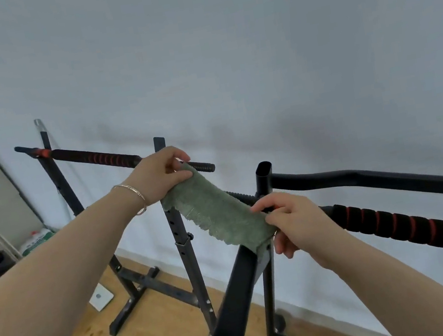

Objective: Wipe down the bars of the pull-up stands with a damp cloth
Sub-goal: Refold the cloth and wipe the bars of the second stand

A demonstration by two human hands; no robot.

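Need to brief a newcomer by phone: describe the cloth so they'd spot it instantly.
Black pull-up stands line a pale wall. Between the two, the left hand and right hand pinch the cloth stretched in a sloping strip. It alone is soft, grey-green and frayed; the bars are black, banded red.

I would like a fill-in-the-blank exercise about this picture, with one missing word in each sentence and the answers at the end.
1. The left hand and the right hand hold a ___ cloth between them.
2. A thin bracelet is worn on the ___ wrist.
3. The foam grip at the right has black and ___ bands.
Missing words: green; left; red.
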